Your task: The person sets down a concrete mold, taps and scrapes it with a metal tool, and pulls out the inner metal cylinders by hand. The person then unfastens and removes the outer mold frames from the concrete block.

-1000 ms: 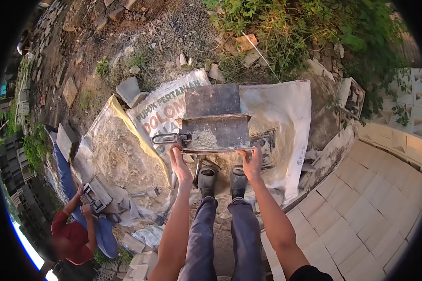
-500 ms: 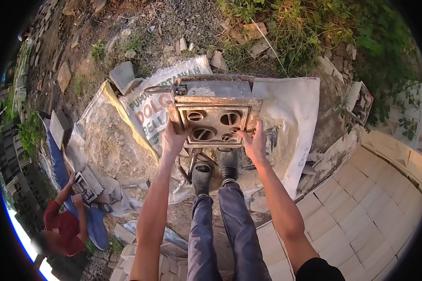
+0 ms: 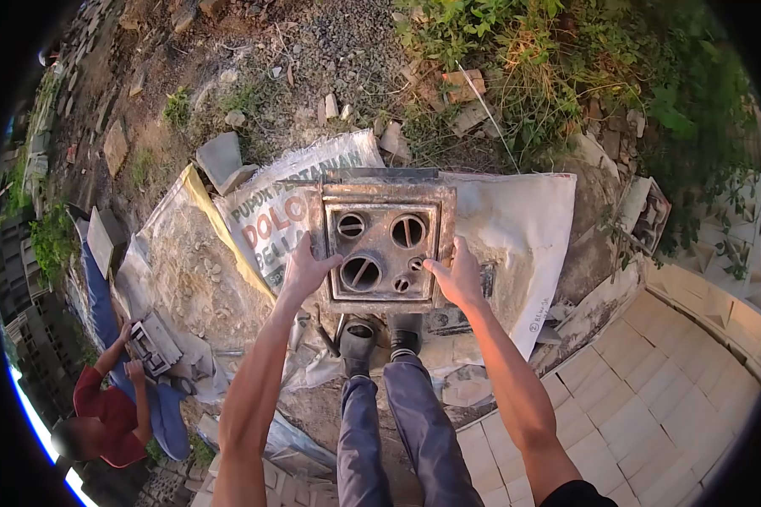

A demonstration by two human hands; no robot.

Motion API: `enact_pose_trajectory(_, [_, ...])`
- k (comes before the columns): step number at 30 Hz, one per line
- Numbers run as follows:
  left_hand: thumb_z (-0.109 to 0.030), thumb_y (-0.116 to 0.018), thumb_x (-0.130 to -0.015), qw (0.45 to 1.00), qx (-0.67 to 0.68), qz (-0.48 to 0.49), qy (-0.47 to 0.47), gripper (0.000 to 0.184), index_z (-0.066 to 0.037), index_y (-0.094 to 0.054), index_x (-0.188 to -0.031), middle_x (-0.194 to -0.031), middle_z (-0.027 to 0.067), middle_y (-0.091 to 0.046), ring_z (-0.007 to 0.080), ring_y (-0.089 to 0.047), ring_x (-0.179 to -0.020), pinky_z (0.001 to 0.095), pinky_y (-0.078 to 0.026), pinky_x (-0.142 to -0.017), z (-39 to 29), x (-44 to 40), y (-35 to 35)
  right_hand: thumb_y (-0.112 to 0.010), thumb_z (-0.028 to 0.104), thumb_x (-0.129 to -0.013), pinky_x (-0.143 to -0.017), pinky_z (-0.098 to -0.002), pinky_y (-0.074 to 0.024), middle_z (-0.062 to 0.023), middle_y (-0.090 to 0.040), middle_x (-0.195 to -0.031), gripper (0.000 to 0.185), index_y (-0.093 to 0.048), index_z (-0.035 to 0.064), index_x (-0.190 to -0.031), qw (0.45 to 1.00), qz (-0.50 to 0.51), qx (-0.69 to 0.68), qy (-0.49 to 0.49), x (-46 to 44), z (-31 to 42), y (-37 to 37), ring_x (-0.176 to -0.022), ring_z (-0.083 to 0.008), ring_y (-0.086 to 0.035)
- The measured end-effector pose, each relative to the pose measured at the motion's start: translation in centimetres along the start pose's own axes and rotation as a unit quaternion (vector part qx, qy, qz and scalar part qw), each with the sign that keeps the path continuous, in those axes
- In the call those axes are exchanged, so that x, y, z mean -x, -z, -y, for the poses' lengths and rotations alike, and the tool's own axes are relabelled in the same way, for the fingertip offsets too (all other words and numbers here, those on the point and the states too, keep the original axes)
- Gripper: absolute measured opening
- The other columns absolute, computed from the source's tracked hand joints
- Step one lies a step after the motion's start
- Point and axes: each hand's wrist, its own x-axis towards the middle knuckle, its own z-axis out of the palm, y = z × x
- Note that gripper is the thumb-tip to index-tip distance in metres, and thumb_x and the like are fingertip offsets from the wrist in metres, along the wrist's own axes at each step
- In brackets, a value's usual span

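Box, rust-brown square metal with five round holes in its face, is sitting in both hands, face up toward the camera, above the dark rubber shoes. Left hand is clasping the box's left edge, thumb lying over the front frame; right hand is clasping the right edge, thumb reaching in beside the small holes. Fingers are closing around the box sides, not spread wide; the ones behind are hiding, so cannot tell their exact hold.

Progress: picking up is done, both hands are supporting the box. Its holes are showing dark, bars crossing the three larger ones; no filling is showing at the face. Setting down is not yet done. Cannot tell if its underside is touching anything.

Around the box: white printed sack is lying just behind and left, plain white sheet is spreading to the right, pale crumbly powder heap is resting farther left. Beyond it, leafy green plants are growing; pale rectangular slabs are covering ground to the lower right. Well apart, lower left, a co-worker in a dark red shirt is handling a pale slotted frame.
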Motion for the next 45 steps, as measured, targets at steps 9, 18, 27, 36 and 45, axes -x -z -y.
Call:
enact_pose_trajectory(9, [-0.028,-0.080,-0.066,0.999,0.027,0.030,0.019,0.079,0.009,-0.047,-0.128,-0.113,0.0264,-0.062,0.0333,-0.062,-0.107,0.0401,-0.046,-0.093,1.9,3.6,-1.1,-0.079,0.025,-0.074,-0.088,-0.0477,-0.0455,-0.0308,-0.061,-0.108,0.070,-0.043,-0.0083,-0.124,1.000,-0.005,0.012,-0.022,3.4,-3.7,-3.3,-0.104,-0.0443,-0.059])
enact_pose_trajectory(18, [-0.031,-0.081,-0.067,0.998,0.042,0.041,0.015,0.088,0.011,-0.041,-0.133,-0.123,0.0289,-0.057,0.0339,-0.056,-0.117,0.0395,-0.043,-0.099,1.2,-1.0,-1.0,-0.078,0.025,-0.076,-0.084,-0.0468,-0.0478,-0.0280,-0.063,-0.103,0.069,-0.041,-0.0086,-0.124,0.999,0.016,-0.008,-0.033,-0.7,-1.4,-2.0,-0.098,-0.0432,-0.061])
enact_pose_trajectory(27, [-0.021,-0.080,-0.072,0.997,0.037,0.061,-0.015,0.067,0.005,-0.049,-0.124,-0.111,0.0173,-0.065,0.0268,-0.062,-0.103,0.0362,-0.045,-0.091,-1.0,-5.7,0.5,-0.078,0.031,-0.076,-0.089,-0.0472,-0.0473,-0.0303,-0.061,-0.109,0.075,-0.041,-0.0076,-0.129,0.998,0.015,-0.022,-0.049,-4.3,0.6,-1.2,-0.104,-0.0430,-0.059])
enact_pose_trajectory(36, [-0.040,-0.071,-0.085,0.993,0.086,-0.033,0.072,0.061,0.005,-0.047,-0.118,-0.117,0.0173,-0.060,0.0183,-0.058,-0.106,0.0301,-0.044,-0.091,4.3,-3.1,-3.6,-0.059,0.049,-0.089,-0.083,-0.0491,-0.0494,-0.0272,-0.061,-0.112,0.068,-0.039,-0.0015,-0.130,0.976,-0.098,-0.167,-0.098,-1.8,-1.6,-6.3,-0.099,-0.0436,-0.061])
enact_pose_trajectory(45, [-0.040,-0.051,-0.098,0.924,0.360,0.078,0.098,0.055,-0.006,-0.041,-0.140,-0.132,0.0101,-0.051,0.0194,-0.049,-0.123,0.0328,-0.038,-0.104,3.4,-0.9,-4.3,-0.052,0.069,-0.084,-0.102,-0.0442,-0.0393,-0.0273,-0.059,-0.119,0.090,-0.037,-0.0012,-0.139,0.968,0.113,-0.208,-0.087,-1.4,-6.3,-3.3,-0.115,-0.0385,-0.056])
